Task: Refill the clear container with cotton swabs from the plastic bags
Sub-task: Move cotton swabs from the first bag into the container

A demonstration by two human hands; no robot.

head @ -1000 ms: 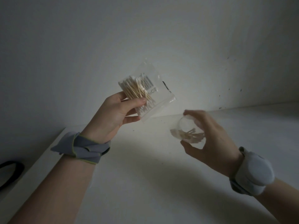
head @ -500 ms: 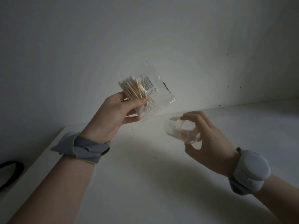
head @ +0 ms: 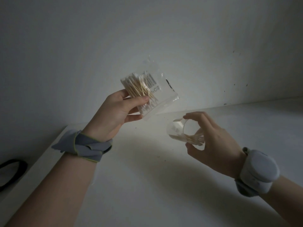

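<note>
Clear plastic bag [head: 154, 90] of cotton swabs [head: 139, 89] sits pinched between the left hand's [head: 114, 115] thumb and fingers, raised above the white table [head: 147, 185]. Beside it and lower, the right hand [head: 213, 141] curls around the clear container [head: 182, 131], tipped sideways with a few swabs inside.

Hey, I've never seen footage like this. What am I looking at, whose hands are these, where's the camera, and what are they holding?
There is no machine here. These are a person's two bare hands, filmed by one wide-angle camera worn on that person's head, looking forward and down. The left hand holds a clear plastic bag packed with cotton swabs. The right hand grips a small clear container, tilted, with a few swabs inside. Both are held above a white surface that meets a pale wall. Each wrist wears a grey band. A black loop shows at the picture's left edge.
</note>
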